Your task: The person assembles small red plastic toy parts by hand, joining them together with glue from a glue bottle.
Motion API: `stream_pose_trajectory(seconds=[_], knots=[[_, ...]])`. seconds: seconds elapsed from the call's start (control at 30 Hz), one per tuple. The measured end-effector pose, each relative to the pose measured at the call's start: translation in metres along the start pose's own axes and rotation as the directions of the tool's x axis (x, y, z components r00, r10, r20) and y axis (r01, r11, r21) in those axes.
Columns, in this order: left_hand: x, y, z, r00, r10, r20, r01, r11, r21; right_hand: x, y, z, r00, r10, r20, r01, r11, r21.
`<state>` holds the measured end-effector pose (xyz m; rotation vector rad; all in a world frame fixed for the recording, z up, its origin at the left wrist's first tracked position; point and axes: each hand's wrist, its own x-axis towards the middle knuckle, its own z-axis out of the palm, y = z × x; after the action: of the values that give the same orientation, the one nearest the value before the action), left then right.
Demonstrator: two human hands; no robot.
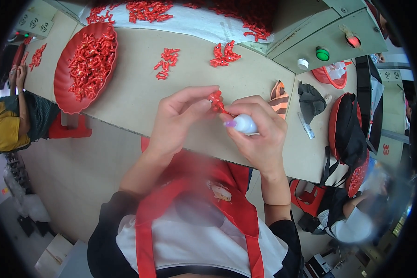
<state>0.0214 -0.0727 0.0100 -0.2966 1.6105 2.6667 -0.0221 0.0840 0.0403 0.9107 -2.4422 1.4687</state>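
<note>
Left hand (177, 116) pinching small red figure (216, 100) between thumb and fingers; right hand (262, 132) gripping white bottle (246, 124), fingers curling snugly around it, purple tip (230, 123) pointing left.

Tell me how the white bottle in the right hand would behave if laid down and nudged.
The white bottle would probably roll, as its visible side looks rounded. It is likely light, being small enough for the right hand to wrap around. Its smooth-looking surface may be a little slippery, though the grip hides much of it.
</note>
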Motion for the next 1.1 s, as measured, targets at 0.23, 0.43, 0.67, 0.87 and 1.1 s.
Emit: stream_pose_trajectory(seconds=[0.23, 0.43, 0.67, 0.87, 1.1], knots=[[-0.001, 0.003, 0.003, 1.000, -0.026, 0.004, 0.027, 0.999, -0.036, -0.006, -0.004, 0.007, 0.985, -0.144, -0.094, 0.134, 0.986, -0.101], [-0.003, 0.003, 0.004, 1.000, 0.012, 0.016, -0.012, 1.000, -0.017, -0.010, -0.003, 0.010, 0.966, -0.242, -0.096, 0.213, 0.946, -0.247], [-0.005, 0.002, 0.005, 0.998, 0.049, 0.038, -0.051, 0.998, 0.029, -0.011, -0.004, 0.003, 0.953, -0.293, -0.074, 0.257, 0.915, -0.311], [-0.006, -0.001, 0.005, 0.978, 0.190, 0.086, -0.200, 0.970, 0.138, -0.005, -0.013, -0.007, 0.948, -0.314, 0.051, 0.307, 0.861, -0.405], [-0.008, 0.006, 0.008, 0.976, 0.164, 0.144, -0.181, 0.978, 0.108, -0.011, -0.014, -0.011, 0.926, -0.377, 0.003, 0.358, 0.877, -0.320]])
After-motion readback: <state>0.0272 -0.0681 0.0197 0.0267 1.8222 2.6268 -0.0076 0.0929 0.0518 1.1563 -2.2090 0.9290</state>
